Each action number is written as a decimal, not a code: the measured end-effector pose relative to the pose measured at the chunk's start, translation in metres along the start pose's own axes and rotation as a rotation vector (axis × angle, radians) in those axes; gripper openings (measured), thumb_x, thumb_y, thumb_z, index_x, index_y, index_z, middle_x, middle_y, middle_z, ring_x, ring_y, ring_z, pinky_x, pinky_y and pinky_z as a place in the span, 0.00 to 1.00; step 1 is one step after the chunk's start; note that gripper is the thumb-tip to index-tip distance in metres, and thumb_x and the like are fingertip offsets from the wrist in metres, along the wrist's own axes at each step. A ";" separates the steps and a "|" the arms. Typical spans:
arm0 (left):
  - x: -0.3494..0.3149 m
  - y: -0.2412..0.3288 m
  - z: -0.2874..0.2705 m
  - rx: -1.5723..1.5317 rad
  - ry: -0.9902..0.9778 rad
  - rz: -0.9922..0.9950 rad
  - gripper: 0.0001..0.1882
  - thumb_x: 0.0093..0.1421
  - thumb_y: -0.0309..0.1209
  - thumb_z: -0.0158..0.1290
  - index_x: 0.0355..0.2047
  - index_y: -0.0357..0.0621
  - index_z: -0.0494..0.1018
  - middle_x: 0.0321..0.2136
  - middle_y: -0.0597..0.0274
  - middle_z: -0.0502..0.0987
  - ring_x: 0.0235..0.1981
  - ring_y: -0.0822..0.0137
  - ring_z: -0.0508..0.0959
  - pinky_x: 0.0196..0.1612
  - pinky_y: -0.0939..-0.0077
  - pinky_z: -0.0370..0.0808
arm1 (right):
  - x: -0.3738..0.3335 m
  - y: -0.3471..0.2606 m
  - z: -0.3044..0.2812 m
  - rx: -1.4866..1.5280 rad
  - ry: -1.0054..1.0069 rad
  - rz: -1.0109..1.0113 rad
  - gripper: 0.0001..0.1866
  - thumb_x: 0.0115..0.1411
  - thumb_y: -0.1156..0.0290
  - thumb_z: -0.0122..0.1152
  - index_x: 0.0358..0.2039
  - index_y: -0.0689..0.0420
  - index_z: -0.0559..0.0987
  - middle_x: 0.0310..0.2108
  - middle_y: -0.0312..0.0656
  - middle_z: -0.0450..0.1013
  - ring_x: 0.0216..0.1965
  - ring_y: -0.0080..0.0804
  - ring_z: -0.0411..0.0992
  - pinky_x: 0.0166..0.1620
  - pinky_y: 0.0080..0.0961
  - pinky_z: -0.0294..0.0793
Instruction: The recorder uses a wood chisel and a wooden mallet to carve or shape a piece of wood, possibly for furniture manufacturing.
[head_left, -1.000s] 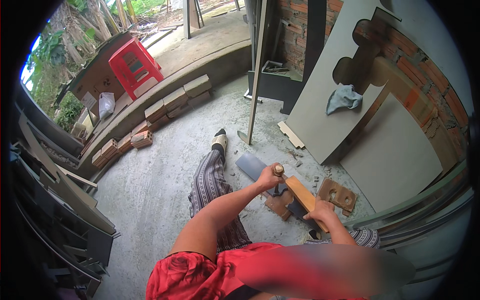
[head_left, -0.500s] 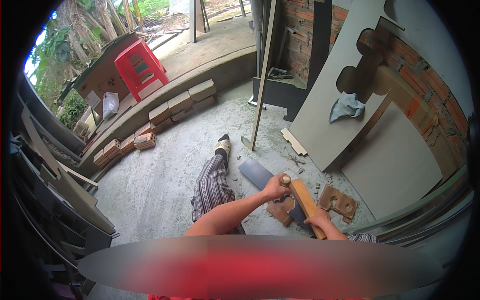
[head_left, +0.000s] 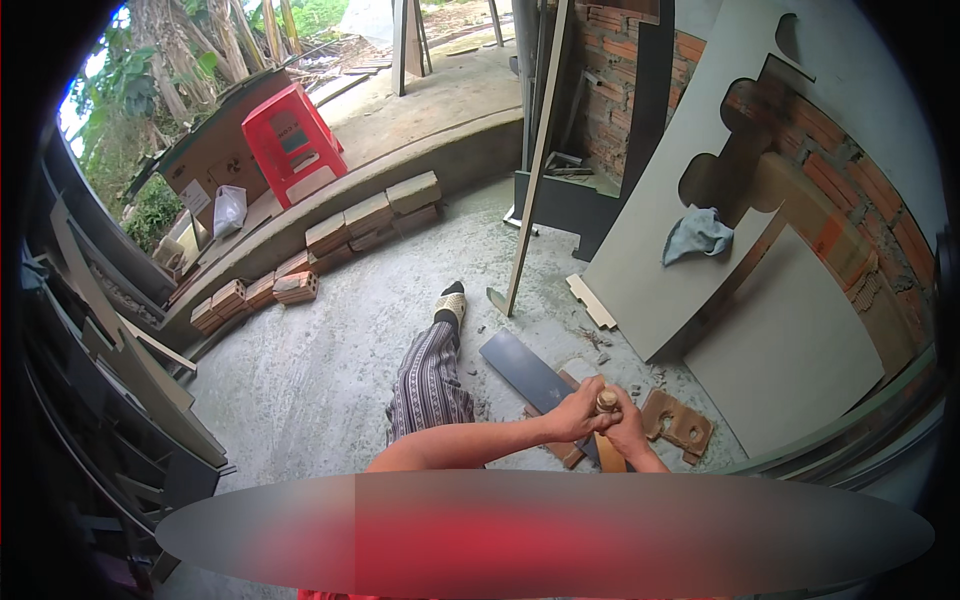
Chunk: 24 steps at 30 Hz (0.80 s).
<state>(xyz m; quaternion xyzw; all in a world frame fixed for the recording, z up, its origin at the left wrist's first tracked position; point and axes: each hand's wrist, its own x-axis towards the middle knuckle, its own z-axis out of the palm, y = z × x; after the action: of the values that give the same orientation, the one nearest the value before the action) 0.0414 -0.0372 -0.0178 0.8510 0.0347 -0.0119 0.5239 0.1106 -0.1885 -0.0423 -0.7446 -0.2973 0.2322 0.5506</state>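
My left hand [head_left: 577,412] is closed around a tool with a round-topped wooden handle [head_left: 606,399]; its lower end is hidden. My right hand [head_left: 628,430] is pressed against the same handle from the other side, fingers curled. Below the hands, part of a tan wooden bar [head_left: 610,457] shows; whether a hand still touches it I cannot tell. Under them, a dark grey board [head_left: 525,368] lies slanting on the floor, its near end covered by my hands. Brown flat pieces [head_left: 566,455] sit beneath this board.
A brown piece with holes [head_left: 688,425] lies right of my hands, near small scraps. Pale panels [head_left: 780,310] lean on the right, a blue-grey cloth [head_left: 698,236] on one. A wooden strip [head_left: 535,180] stands ahead. Bricks [head_left: 365,220] line the ledge by a red stool [head_left: 292,145].
My left hand has moved right and nearer with the wooden-handled tool. My right hand has left its grip along the wooden bar and come up to the handle, meeting the left.
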 end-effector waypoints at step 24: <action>-0.154 0.142 -0.194 -0.196 0.039 0.063 0.25 0.55 0.50 0.55 0.36 0.37 0.78 0.45 0.49 0.73 0.48 0.54 0.73 0.53 0.60 0.65 | -0.017 -0.058 -0.101 0.101 0.340 -0.017 0.18 0.43 0.77 0.69 0.34 0.57 0.72 0.30 0.35 0.71 0.33 0.22 0.71 0.39 0.22 0.72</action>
<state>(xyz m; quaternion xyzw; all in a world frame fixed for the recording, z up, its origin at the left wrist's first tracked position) -0.1047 0.0650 0.2045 0.7963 0.0190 0.0245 0.6041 0.1562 -0.2566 0.0428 -0.7420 -0.1943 0.1128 0.6316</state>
